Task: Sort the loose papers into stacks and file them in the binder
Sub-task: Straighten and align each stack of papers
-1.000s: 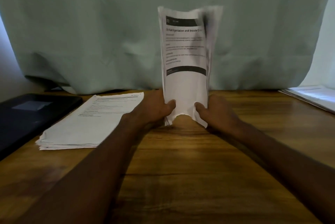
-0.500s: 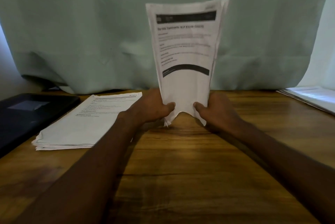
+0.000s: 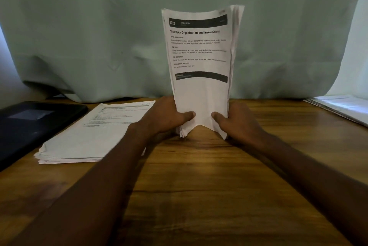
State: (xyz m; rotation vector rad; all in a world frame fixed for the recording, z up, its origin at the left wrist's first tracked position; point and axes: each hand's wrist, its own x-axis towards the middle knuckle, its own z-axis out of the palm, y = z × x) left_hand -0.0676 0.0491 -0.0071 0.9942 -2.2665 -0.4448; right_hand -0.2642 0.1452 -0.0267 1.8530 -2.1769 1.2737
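Fingers [image 3: 186, 115] of both hands pinch the paper sheaf [image 3: 200, 62] at its lower corners, upright with its bottom edge at the worktop [image 3: 199, 186], evidently to square edges, binder [image 3: 29, 124] lying left.

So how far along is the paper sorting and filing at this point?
Partly sorted. One flat stack lies left of centre and another pile sits at the right edge. In hand: the left hand and right hand grip an upright sheaf on the table. Left: filing; the dark binder lies closed.
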